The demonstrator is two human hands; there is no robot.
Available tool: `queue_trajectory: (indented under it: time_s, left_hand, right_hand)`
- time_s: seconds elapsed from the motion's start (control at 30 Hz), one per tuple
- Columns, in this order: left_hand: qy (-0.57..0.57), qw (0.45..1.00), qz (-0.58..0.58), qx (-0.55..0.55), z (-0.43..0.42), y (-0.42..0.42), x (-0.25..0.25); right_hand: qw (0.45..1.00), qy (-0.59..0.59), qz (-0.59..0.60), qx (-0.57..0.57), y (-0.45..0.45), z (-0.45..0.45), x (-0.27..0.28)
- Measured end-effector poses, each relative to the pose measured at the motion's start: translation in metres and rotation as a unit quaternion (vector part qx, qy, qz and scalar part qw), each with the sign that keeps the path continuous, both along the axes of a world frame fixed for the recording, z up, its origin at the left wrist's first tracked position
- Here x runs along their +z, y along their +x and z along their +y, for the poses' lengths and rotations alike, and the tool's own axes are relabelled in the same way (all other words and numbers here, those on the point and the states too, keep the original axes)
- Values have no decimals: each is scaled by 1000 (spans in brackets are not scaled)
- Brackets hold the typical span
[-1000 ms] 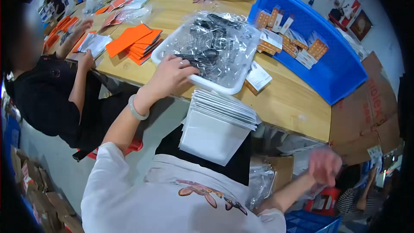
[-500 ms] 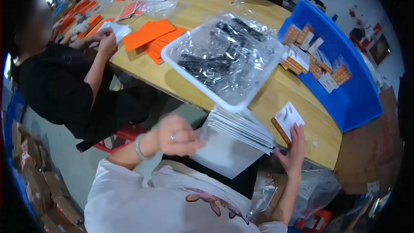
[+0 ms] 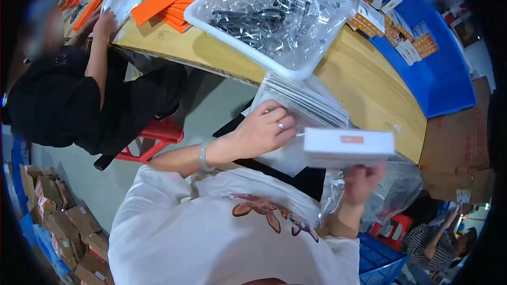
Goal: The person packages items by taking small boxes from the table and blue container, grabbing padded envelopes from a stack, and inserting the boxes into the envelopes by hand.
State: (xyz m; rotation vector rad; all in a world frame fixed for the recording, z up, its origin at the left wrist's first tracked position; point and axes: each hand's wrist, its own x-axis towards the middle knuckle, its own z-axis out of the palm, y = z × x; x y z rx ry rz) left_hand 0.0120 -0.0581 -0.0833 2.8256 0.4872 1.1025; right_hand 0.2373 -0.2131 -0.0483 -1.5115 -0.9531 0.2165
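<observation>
My right hand (image 3: 364,182) grips a white box (image 3: 348,146), blurred by motion, from below, in front of my lap on the right. Curled over the left part of a stack of white envelopes (image 3: 306,100), my left hand (image 3: 268,129) has its fingers bent inward; whatever is between them is hidden. The stack leans between my lap and the table edge. Behind it a white tray (image 3: 240,42) holds black items in clear plastic bags (image 3: 274,16).
A blue bin (image 3: 449,82) at the right holds several small orange-and-white boxes (image 3: 369,18). Orange packets (image 3: 169,0) lie on the wooden table (image 3: 359,84). A co-worker (image 3: 58,95) sits at the left by a red stool (image 3: 161,132). Cartons (image 3: 68,216) stand on the floor.
My right hand has picked up the box from the table edge and brought it over my lap, turning it. My left hand has moved from the tray to the envelopes.
</observation>
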Motion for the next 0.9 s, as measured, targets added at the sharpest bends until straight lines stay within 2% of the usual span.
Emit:
queue_trajectory:
  time_s: [0.07,0.1,0.23,0.27,0.3,0.33,0.37,0.4,0.43,0.57,0.6,0.73,0.77,0.83,0.9]
  left_hand:
    - [-62,996,4,-58,-6,-2,-1]
    - [-83,994,6,-77,-10,-3,2]
    - [56,991,-77,-90,-18,-11,26]
    - [77,989,-90,-91,-19,-10,29]
    - [-56,986,-127,-92,-19,-8,30]
    - [-188,964,-162,-93,-21,-6,31]
    - [-316,924,-192,-92,-22,-5,33]
    - [-378,898,-204,-93,-24,-4,34]
    - [-438,867,-219,-92,-25,-3,37]
    - [-531,822,-75,-189,-22,-5,48]
    - [-523,825,-76,-201,-22,-2,49]
    - [-629,766,-113,-67,-32,9,39]
    - [-624,769,-114,-74,-32,14,38]
    - [-648,732,-179,-109,-33,25,34]
    - [-678,684,-233,-132,-39,32,26]
  right_hand:
    - [987,-13,-34,158,-31,27,33]
    - [987,-16,-33,156,-31,23,35]
    - [992,-46,-44,112,-17,13,41]
    - [986,-51,-65,142,-12,9,42]
    - [980,-55,-86,169,-9,4,42]
    - [980,-53,-89,167,-10,2,43]
    - [968,-54,-147,196,-13,1,43]
    - [951,-55,-206,224,-15,0,44]
    - [951,-54,-208,222,-15,0,47]
    - [888,-134,-347,271,-12,5,72]
    - [884,-146,-359,262,-10,3,73]
    - [854,-174,-441,216,-34,0,82]
    - [839,-152,-476,215,-42,-2,79]
    - [825,-128,-509,210,-37,-2,69]
    - [801,-196,-516,232,-15,-10,58]
